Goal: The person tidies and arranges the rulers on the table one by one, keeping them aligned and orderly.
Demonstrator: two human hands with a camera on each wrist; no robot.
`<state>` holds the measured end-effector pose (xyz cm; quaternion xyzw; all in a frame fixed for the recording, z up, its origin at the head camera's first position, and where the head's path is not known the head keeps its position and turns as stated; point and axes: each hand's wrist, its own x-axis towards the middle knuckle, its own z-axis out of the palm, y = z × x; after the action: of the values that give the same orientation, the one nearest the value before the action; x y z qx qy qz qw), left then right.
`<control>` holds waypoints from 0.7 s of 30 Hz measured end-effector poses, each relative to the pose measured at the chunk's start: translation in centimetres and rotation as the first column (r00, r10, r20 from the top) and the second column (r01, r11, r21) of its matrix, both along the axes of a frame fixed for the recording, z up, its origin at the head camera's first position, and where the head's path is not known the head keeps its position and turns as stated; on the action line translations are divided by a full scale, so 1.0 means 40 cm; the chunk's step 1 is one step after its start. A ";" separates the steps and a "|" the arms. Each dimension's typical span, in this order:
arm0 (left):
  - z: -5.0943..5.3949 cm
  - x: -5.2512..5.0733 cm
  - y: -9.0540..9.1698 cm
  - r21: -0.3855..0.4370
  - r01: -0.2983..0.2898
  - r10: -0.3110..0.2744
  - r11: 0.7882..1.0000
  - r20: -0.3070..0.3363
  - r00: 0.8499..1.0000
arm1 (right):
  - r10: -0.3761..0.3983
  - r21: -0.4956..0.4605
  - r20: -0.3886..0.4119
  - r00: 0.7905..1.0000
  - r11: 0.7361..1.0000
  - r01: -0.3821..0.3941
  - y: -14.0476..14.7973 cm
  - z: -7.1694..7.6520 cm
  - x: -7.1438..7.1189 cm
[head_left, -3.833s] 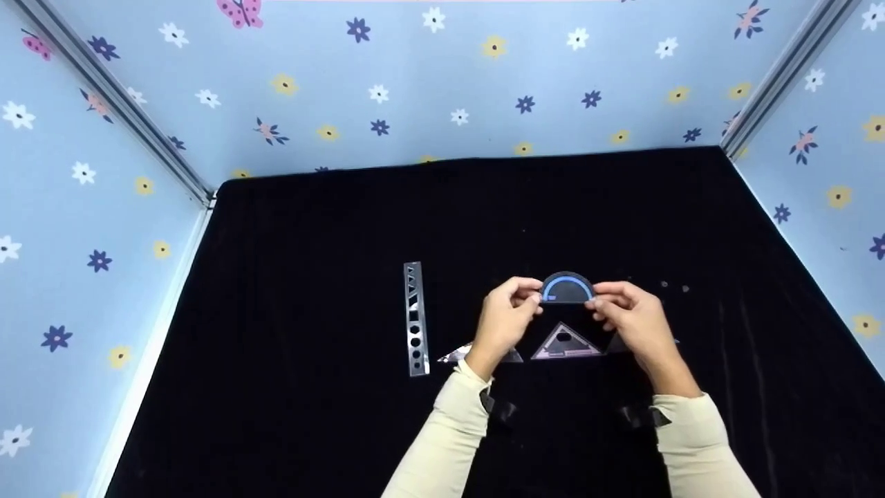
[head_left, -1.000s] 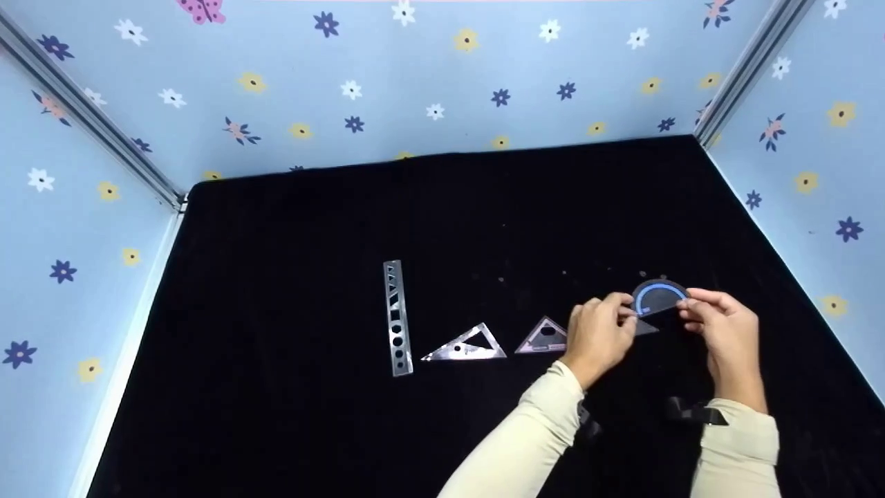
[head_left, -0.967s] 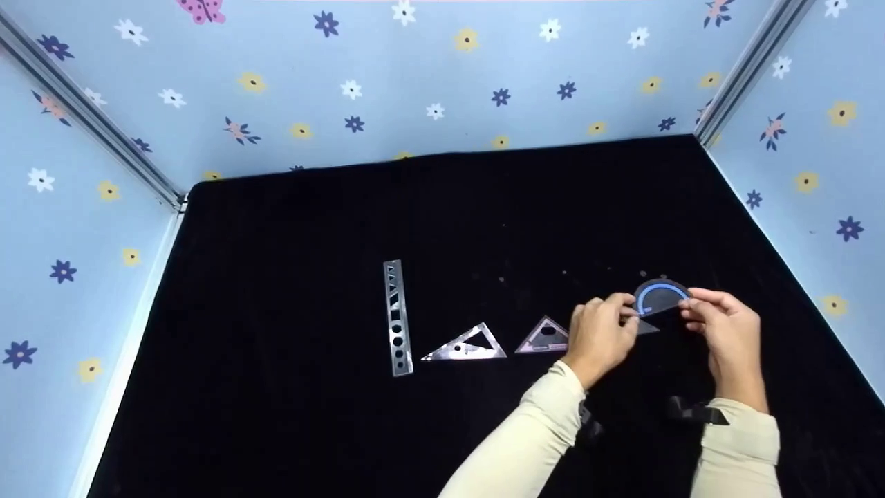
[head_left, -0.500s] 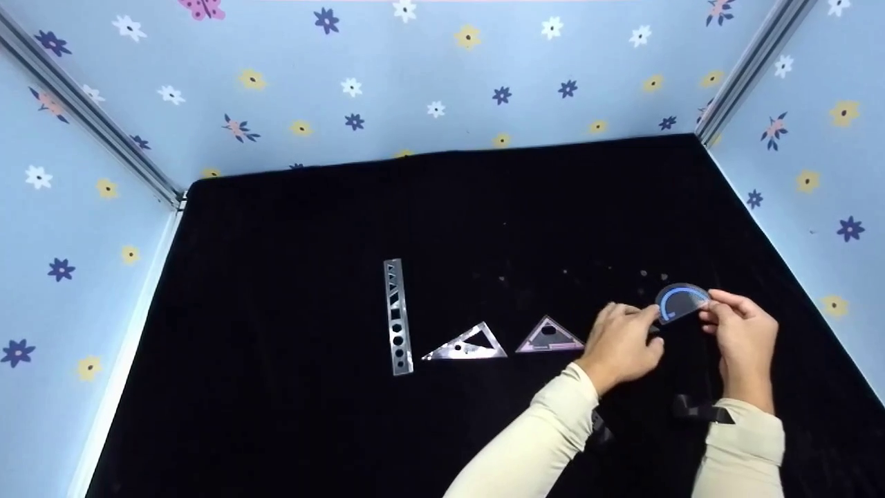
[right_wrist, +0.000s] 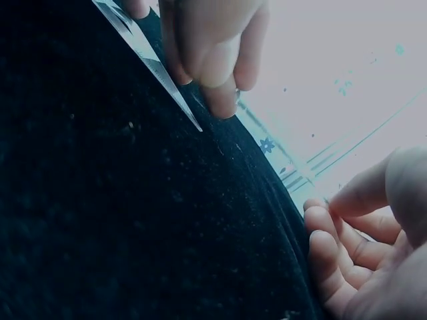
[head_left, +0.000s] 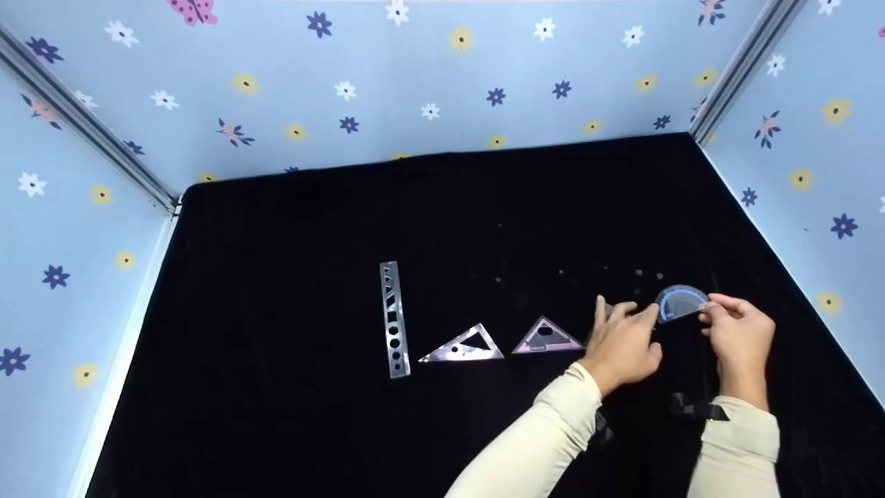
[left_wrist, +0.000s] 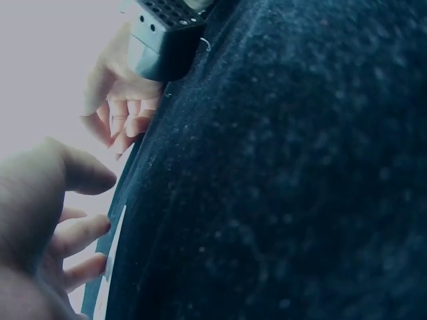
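A clear protractor (head_left: 681, 304) with a blue arc is at the right end of the row of drawing tools. My right hand (head_left: 743, 339) pinches its right corner between thumb and fingers. My left hand (head_left: 622, 346) reaches across with fingers spread and fairly straight. Its index fingertip is at the protractor's left corner, and its other fingers rest over a clear set square (right_wrist: 153, 63), mostly hidden in the head view. In the left wrist view, the left thumb stands apart from the fingers. Left of that hand lies a pink-edged set square (head_left: 546, 339).
Farther left lie a shiny clear set square (head_left: 467, 346) and an upright-lying stencil ruler (head_left: 394, 318) with cut-out shapes. Black cloth (head_left: 276, 311) covers the table. Flower-patterned walls (head_left: 415, 76) enclose the back and sides.
Both hands have carried the protractor from above the middle set square to the right end. Lately the left hand let go its pinch and spread its fingers; the protractor shifted slightly right.
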<state>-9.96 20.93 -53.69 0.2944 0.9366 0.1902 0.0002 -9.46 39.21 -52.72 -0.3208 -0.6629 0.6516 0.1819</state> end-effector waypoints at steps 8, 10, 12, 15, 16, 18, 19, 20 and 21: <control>-0.006 0.001 0.003 -0.062 0.010 -0.011 0.998 -0.026 1.000 | -0.005 0.012 0.057 0.998 1.000 0.004 0.005 0.004 -0.003; -0.005 0.001 0.005 -0.073 0.010 -0.013 0.997 -0.030 0.999 | -0.003 0.006 0.071 0.997 1.000 0.003 0.005 0.005 -0.002; -0.005 0.002 0.006 -0.085 0.013 -0.016 0.996 -0.032 0.999 | -0.001 0.013 0.089 0.996 1.000 0.000 0.007 0.005 -0.001; -0.006 0.005 0.006 -0.096 0.016 -0.020 0.995 -0.038 0.999 | 0.004 0.007 0.107 0.994 1.000 -0.005 0.009 0.007 0.001; -0.006 0.005 0.006 -0.094 0.017 -0.020 0.995 -0.040 0.999 | 0.004 -0.002 0.109 0.994 1.000 -0.004 0.009 0.008 0.002; -0.008 0.006 0.005 -0.089 0.017 -0.021 0.996 -0.043 0.999 | 0.004 -0.023 0.109 0.994 1.000 -0.001 0.011 0.009 0.003; -0.008 0.005 0.004 -0.085 0.017 -0.021 0.996 -0.043 0.999 | 0.004 -0.034 0.107 0.994 0.999 0.000 0.011 0.010 0.003; -0.008 0.005 0.003 -0.084 0.018 -0.022 0.996 -0.043 0.999 | 0.002 -0.046 0.104 0.995 0.999 0.003 0.012 0.010 0.003; -0.008 0.004 0.003 -0.084 0.019 -0.023 0.996 -0.040 0.999 | 0.000 -0.056 0.100 0.995 0.998 0.005 0.012 0.010 0.003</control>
<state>-9.79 21.03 -54.02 0.3079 0.9404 0.1445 -0.0048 -9.35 39.69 -52.32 -0.3590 -0.6521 0.6529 0.1400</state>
